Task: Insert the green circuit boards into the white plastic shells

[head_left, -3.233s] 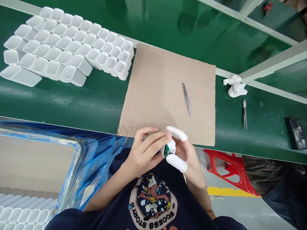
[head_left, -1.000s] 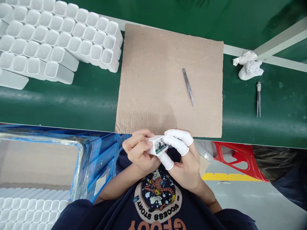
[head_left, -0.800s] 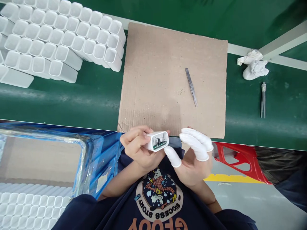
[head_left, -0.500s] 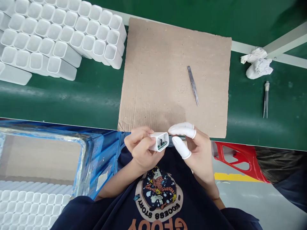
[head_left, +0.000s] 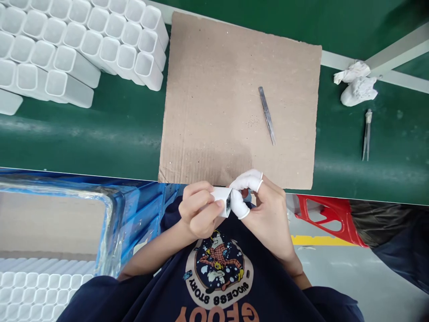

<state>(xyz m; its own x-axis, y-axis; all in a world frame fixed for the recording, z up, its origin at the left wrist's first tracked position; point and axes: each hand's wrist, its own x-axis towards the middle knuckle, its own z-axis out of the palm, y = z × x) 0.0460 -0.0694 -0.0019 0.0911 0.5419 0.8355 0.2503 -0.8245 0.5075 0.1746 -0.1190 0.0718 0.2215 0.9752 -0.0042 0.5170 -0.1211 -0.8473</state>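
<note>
My left hand (head_left: 201, 210) is wrapped round a white plastic housing (head_left: 221, 195), its open end facing right. Dark parts show just inside that opening; in the earlier frame a green circuit board with components was visible there. White finger cots cover the thumb and fingers of my right hand (head_left: 264, 205). Those fingertips are pinched together at the housing's mouth, and what is between them is hidden. Both hands are by the near edge of a cardboard sheet (head_left: 214, 89). Metal tweezers (head_left: 267, 116) lie on the cardboard beside a scatter of tiny specks.
Many white housings (head_left: 144, 65) lie stacked at the back left of the green table (head_left: 127, 134). A blue crate (head_left: 115, 219) at lower left holds more. Crumpled white wads (head_left: 358, 91) and another pair of tweezers (head_left: 367, 134) lie right. A red stool (head_left: 331, 219) is below.
My right hand has moved left to the housing's opening, and its spread fingers have closed into a pinch. The housing has turned slightly, showing less of its inside. The view has shifted a little.
</note>
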